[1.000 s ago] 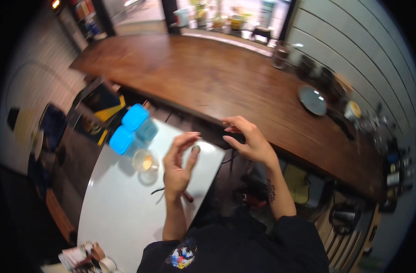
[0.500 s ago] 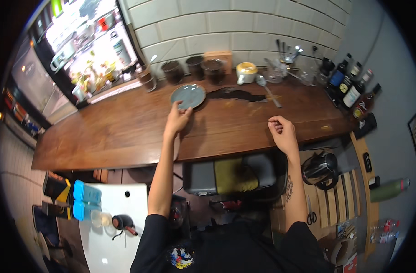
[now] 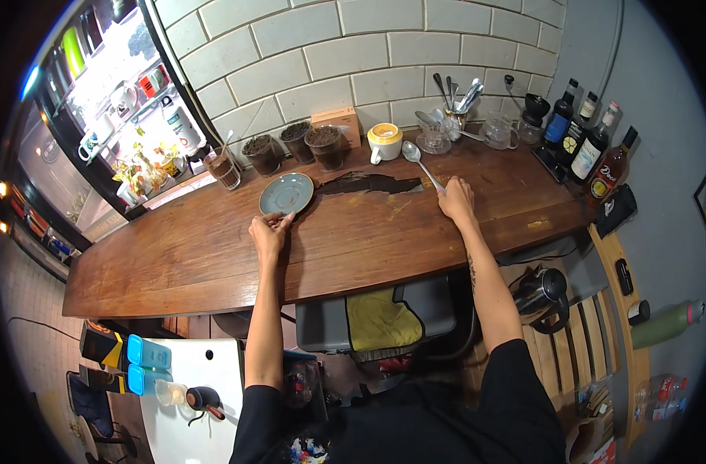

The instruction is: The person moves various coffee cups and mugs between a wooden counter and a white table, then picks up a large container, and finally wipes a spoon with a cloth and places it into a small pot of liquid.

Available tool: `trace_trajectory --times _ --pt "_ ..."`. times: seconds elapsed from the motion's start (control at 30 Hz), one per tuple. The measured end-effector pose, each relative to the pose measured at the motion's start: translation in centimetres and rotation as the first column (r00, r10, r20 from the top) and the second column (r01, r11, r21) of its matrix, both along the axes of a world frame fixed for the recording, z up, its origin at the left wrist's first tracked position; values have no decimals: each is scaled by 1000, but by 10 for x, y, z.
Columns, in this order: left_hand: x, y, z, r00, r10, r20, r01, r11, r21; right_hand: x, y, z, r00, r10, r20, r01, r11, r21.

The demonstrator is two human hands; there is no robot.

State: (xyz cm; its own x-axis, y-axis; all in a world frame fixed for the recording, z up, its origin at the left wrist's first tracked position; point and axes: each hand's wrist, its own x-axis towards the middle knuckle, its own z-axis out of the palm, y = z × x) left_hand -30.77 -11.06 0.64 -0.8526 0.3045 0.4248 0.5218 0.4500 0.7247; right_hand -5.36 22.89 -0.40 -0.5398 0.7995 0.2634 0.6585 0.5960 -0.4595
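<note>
A blue-grey saucer (image 3: 285, 191) lies on the dark wooden counter (image 3: 353, 243). My left hand (image 3: 269, 234) is closed at its near rim, thumb and fingers pinching the edge. Farther right, a metal spoon (image 3: 424, 165) slants over the wood with its bowl toward the wall. The fingers of my right hand (image 3: 456, 203) are closed round the near end of its handle. Just left of the spoon's bowl stands a white and yellow cup (image 3: 384, 142) with light foam on top. A dark, ragged patch (image 3: 368, 183) marks the wood between saucer and spoon.
Along the tiled wall stand dark-filled glasses (image 3: 324, 148), a glass with a straw (image 3: 224, 172), a cardboard box (image 3: 336, 124) and glassware (image 3: 434, 141). Several bottles (image 3: 594, 152) line the right end. Below are a grey seat with a green cloth (image 3: 380, 319) and a kettle (image 3: 540, 298).
My right hand has come forward from above the counter and taken hold of the spoon's handle. My left hand has closed on the saucer's rim. The whole view has shifted.
</note>
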Motion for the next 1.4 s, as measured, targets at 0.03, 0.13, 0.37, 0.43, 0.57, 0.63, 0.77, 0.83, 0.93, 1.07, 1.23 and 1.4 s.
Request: trace_trajectory --times 0.03,0.13,0.37,0.43,0.57,0.63,0.77,0.83,0.93,1.07,1.23,1.4 --pt "0 -2 0 998 -1 -57 3 1000 23 0 -1 3 999 0 39 0 1000 -7" --pt "0 -3 4 998 47 -51 -48 999 -14 4 6 20 989 60 133 -32 979 -201" --pt "-24 -3 -8 997 -21 -78 23 999 30 37 10 6 844 93 -528 -333 863 -380" --pt "-7 -7 2 936 8 -352 -35 997 -71 61 -21 30 660 -88 -746 -436 764 -476" --pt "76 1 53 921 -352 165 327 931 161 106 -109 53 494 -112 -862 -732 482 -482" --pt "134 16 62 649 -668 364 583 744 326 109 -153 53 509 9 -861 -792 397 -464" --pt "209 47 58 121 -824 553 529 525 667 95 -220 27 610 198 -767 -777 339 -530" --pt "226 55 56 155 -801 579 494 570 656 100 -222 19 636 249 -731 -765 332 -552" --pt "218 22 32 175 -861 477 372 507 778 108 -192 39 470 699 -539 -879 424 -218" --pt "212 -13 23 359 -824 439 348 554 756 90 -75 102 677 277 -682 -386 923 -8" --pt "219 -18 20 383 -782 491 308 609 731 12 72 93 930 112 -349 -45 980 192" --pt "226 -32 18 379 -770 513 191 607 771 -53 95 46 730 -289 -620 -344 628 -698"
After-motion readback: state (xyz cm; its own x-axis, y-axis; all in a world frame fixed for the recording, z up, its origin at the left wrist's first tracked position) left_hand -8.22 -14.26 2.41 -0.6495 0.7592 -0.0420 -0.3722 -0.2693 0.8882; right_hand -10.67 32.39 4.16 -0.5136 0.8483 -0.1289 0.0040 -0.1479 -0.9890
